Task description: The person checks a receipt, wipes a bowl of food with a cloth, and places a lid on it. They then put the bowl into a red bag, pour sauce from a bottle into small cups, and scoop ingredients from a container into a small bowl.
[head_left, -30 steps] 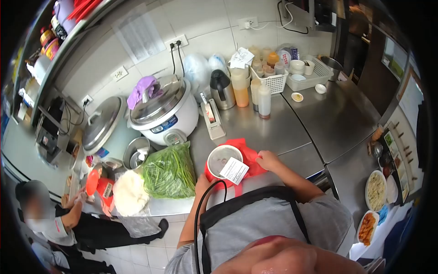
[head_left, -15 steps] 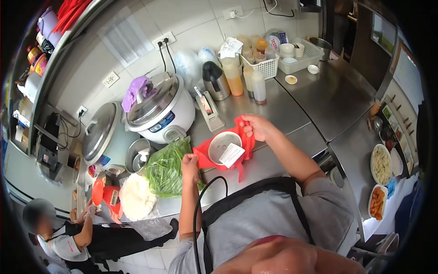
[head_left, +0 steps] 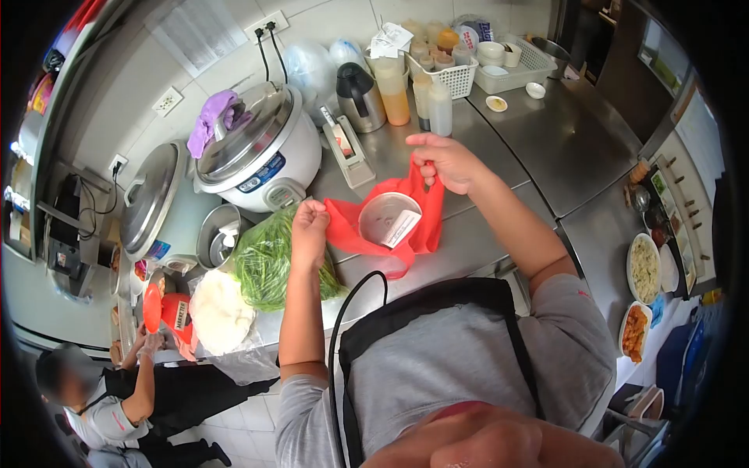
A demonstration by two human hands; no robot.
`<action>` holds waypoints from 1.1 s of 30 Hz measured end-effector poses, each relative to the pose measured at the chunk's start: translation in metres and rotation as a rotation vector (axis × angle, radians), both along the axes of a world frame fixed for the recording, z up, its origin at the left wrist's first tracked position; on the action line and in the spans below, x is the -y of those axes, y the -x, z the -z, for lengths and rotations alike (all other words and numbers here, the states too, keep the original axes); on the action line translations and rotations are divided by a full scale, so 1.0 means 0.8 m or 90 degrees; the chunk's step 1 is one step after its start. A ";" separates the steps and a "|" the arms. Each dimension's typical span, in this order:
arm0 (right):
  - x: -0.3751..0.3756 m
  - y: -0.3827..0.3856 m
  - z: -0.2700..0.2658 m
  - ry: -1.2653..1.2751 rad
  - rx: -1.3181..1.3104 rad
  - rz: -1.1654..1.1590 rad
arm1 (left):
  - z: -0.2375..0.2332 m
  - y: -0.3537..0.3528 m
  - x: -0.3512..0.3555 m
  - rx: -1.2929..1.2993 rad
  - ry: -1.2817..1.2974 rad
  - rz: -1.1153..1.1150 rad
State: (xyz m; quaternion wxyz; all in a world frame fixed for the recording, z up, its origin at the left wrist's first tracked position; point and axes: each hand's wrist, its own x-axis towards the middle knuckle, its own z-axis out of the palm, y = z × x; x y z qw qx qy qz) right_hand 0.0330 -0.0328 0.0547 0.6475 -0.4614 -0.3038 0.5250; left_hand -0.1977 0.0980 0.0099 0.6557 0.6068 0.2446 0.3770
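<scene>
A red plastic bag (head_left: 348, 230) hangs open between my two hands, above the steel counter. Inside it sits a round container (head_left: 376, 212) with a clear lid, and a white paper slip (head_left: 401, 228) lies on top. My left hand (head_left: 310, 224) is closed on the bag's left side, beside the bagged green leaves (head_left: 269, 261). At the right, my right hand (head_left: 449, 162) pinches the bag's upper right handle between thumb and fingers, with the index finger stretched out.
Two large cookers (head_left: 261, 148) (head_left: 156, 207) stand at the left. Behind are a thermos (head_left: 360, 97), sauce bottles (head_left: 440, 108) and a white basket (head_left: 459, 79). A co-worker (head_left: 117, 398) handles a red bag at lower left. Food dishes (head_left: 644, 269) stand at right.
The red bag's right side is pulled higher and its sides stand up more around the container. My left hand has moved up and left in view, and my right hand has risen.
</scene>
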 end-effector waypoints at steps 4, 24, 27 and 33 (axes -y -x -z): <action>0.026 -0.001 -0.050 -0.140 -0.010 0.011 | -0.049 0.000 0.025 0.246 0.134 -0.005; -0.046 0.018 0.056 -0.086 0.285 -0.131 | -0.063 -0.024 0.047 0.244 0.171 0.032; -0.015 0.037 -0.036 -0.118 0.099 -0.186 | -0.083 -0.058 0.052 0.097 -0.220 0.005; 0.003 0.037 -0.031 -0.315 0.421 -0.040 | -0.105 -0.116 0.056 -0.040 -0.381 0.129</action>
